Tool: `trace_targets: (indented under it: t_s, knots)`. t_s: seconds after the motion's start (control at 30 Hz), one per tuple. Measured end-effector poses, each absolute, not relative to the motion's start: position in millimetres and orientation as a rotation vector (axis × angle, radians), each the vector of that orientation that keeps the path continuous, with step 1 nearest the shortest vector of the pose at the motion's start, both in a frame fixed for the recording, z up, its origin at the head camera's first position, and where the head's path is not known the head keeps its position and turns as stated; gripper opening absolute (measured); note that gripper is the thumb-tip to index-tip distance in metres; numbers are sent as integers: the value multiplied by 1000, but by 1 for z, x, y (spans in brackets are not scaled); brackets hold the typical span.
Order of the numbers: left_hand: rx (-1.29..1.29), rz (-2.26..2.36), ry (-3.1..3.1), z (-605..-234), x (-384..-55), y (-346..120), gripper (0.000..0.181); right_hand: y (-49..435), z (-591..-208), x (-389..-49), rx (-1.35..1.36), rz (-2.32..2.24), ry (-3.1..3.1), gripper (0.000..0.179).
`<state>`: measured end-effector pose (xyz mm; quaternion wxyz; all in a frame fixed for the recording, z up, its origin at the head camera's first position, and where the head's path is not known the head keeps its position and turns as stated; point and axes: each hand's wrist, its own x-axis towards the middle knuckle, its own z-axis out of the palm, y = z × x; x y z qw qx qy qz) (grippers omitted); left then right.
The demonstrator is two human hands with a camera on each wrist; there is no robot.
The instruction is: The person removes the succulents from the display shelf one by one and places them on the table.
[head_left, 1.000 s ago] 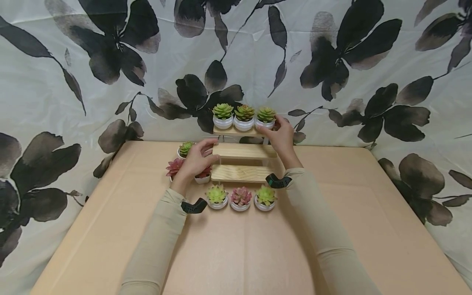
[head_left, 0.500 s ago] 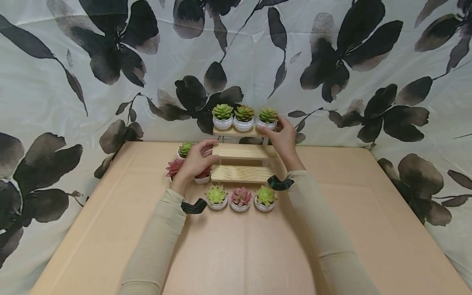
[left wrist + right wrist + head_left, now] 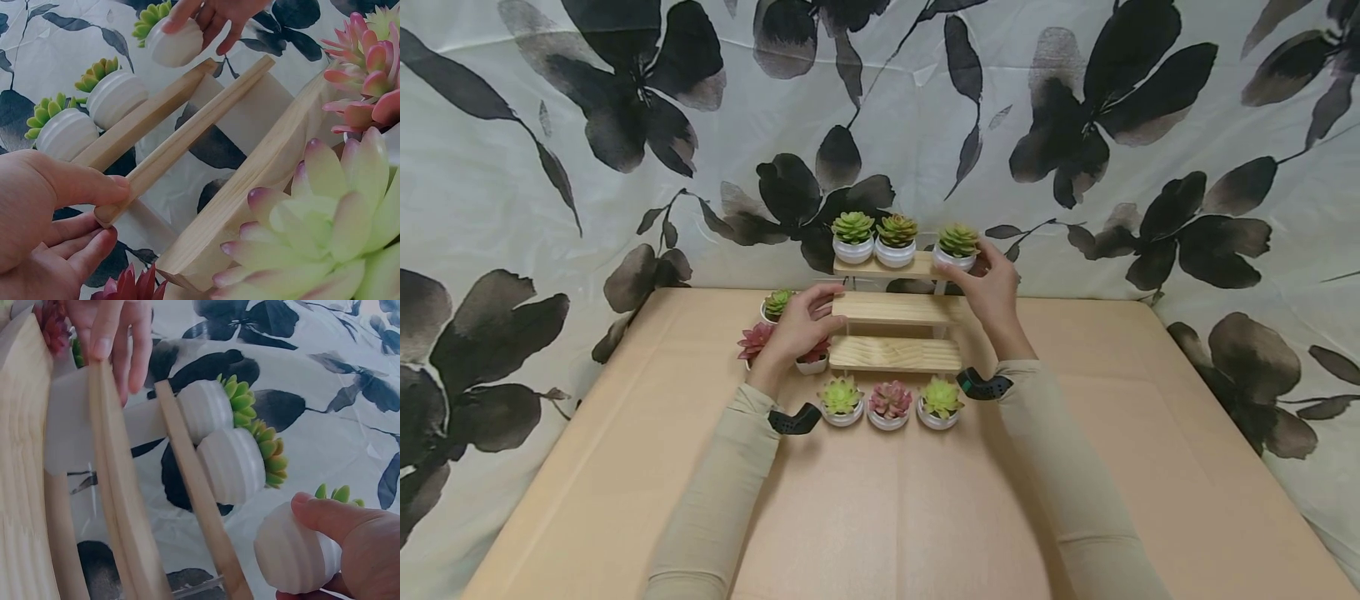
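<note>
A three-tier wooden display stand (image 3: 895,354) with clear supports stands at the table's back. My left hand (image 3: 805,323) pinches the left end of its middle shelf (image 3: 181,137), thumb above and fingers below. At the top shelf's right end, my right hand (image 3: 992,292) holds a green artificial succulent in a white pot (image 3: 956,247) between thumb and fingers. That pot juts past the shelf's end; in the right wrist view the white pot (image 3: 297,550) appears apart from the shelf. Two potted succulents (image 3: 853,239) (image 3: 896,242) sit side by side on the top shelf's left and middle.
In front of the stand, a row of potted succulents (image 3: 889,405) stands on the table (image 3: 880,517), green, pink and green. Several more, including a red succulent (image 3: 755,340) and a green one (image 3: 777,303), stand left of it, partly behind my left hand. A floral cloth (image 3: 925,125) hangs behind.
My right hand has moved right with the potted succulent, widening the gap from the middle pot on the top shelf. The left hand stays on the stand.
</note>
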<state>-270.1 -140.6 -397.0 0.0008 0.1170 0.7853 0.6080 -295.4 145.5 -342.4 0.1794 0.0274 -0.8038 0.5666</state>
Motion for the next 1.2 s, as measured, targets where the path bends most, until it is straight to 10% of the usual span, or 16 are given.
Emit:
trace_targets:
  t_s: [1.2]
  knots:
    - [357,1889,2425,-395,-265,-145,49,170,-359,-248,33,1619,-2212,66]
